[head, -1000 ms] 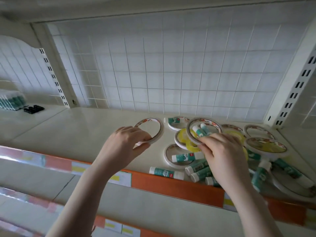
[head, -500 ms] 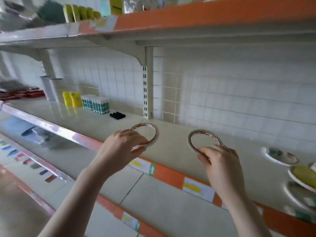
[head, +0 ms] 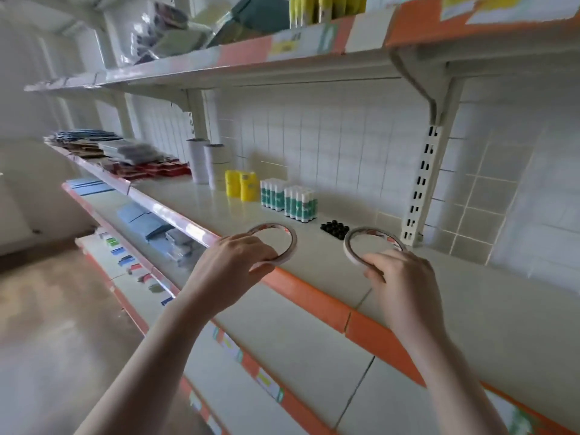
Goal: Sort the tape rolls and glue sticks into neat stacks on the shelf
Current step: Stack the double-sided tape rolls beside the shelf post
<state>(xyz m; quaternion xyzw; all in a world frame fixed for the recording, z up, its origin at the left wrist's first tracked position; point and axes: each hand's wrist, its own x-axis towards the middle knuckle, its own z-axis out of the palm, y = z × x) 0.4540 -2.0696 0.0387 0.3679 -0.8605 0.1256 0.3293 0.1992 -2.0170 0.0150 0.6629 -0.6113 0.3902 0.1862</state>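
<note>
Both forearms enter from the bottom edge, cut off below the elbows. Left hand (head: 229, 262) grips a thin tape roll (head: 276, 244), fingers curled over the near rim, thumb under; the near arc of the ring is hidden behind the knuckles. Right hand (head: 405, 284) pinches a second tape roll (head: 372, 243) at its near rim, fingertips curled; lower arc hidden by the fingers. Both rings held tilted above the front part of the shelf (head: 329, 262), apart from each other; whether either touches the surface cannot be told.

Orange price strip (head: 314, 296) runs along the shelf's front edge just under the hands. Bare cream surface lies between and behind the rolls.

Further back: small black cluster (head: 335, 229), too blurred to identify. Behind it, glue sticks (head: 288, 199) upright in two tight blocks, then two yellow tape stacks (head: 240, 185), then two tall white tape stacks (head: 208, 163) near the wall. Slotted upright (head: 422, 186) at right. White grid back panel. Far left goods smeared. Upper shelf (head: 251, 58) overhangs, contents cut off at the top.
</note>
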